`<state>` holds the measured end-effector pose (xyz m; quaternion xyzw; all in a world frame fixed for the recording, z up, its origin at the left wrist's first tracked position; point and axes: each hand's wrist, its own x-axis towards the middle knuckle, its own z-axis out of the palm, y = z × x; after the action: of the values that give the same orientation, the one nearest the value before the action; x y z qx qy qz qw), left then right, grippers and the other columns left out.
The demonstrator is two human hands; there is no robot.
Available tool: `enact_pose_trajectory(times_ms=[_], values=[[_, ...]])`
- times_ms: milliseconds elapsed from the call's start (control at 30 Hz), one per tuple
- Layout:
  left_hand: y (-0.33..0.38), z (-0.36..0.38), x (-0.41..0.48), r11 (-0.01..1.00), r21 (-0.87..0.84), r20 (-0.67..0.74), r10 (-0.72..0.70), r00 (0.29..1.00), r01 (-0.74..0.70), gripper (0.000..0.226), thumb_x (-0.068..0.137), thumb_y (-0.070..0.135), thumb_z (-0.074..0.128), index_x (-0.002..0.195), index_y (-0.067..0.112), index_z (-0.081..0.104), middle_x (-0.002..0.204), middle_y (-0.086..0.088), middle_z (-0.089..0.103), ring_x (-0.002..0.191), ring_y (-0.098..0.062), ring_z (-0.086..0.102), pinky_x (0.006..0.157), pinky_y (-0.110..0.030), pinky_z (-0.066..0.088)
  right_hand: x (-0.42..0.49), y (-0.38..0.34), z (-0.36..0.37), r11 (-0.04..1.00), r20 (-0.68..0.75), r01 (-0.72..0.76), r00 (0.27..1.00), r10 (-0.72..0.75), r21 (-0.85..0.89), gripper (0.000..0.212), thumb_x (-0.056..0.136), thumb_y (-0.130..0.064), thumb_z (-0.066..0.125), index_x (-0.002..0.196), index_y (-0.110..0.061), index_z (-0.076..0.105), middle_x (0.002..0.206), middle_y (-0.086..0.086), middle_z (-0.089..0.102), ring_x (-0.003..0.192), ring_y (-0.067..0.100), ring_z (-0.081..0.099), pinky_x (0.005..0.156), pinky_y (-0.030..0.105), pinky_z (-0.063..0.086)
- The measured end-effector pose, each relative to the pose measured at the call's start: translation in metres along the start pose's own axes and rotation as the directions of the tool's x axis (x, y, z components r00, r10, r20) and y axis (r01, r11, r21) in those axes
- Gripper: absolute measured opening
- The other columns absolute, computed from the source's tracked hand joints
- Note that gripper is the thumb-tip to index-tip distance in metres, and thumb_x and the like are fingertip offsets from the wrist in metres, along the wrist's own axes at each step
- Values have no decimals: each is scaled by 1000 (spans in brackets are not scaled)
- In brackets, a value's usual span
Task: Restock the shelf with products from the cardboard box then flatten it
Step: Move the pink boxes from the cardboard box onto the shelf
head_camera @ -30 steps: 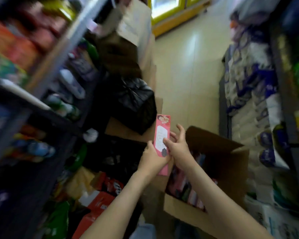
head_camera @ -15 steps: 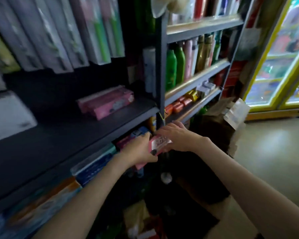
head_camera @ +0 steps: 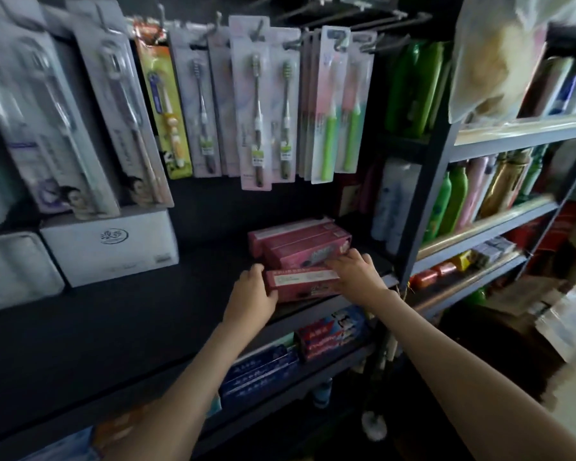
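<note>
Pink box (head_camera: 300,283) now lies on the shelf (head_camera: 140,314) between the hands. The left hand (head_camera: 251,291) grips its end and the right hand (head_camera: 356,272) lies spread on top. One more stocked.

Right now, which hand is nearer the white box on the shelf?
Left. The left hand grips the left end of the pink box, the end toward the white box. The right hand rests on its right end, farther from the white box.
</note>
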<state>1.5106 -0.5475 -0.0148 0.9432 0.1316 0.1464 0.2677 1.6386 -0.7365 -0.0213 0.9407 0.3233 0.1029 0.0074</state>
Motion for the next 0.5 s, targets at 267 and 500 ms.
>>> enact_pose_trajectory(times_ms=[267, 500], values=[[12, 43, 23, 922, -354, 211, -86, 974, 159, 48, 96, 23, 51, 141, 17, 36, 129, -3, 54, 112, -14, 55, 78, -21, 41, 33, 28, 12, 992, 48, -70, 997, 65, 101, 56, 92, -6, 44, 145, -22, 32, 146, 1, 35, 119, 28, 32, 101, 38, 37], [16, 58, 38, 900, -399, 43, -172, 984, 174, 39, 89, 24, 64, 125, 15, 50, 119, -4, 58, 102, -16, 57, 76, -22, 42, 35, 40, 0, 985, 142, -30, 990, 5, 170, 58, 88, -33, 61, 140, -25, 37, 139, 2, 38, 124, 23, 33, 100, 40, 40]])
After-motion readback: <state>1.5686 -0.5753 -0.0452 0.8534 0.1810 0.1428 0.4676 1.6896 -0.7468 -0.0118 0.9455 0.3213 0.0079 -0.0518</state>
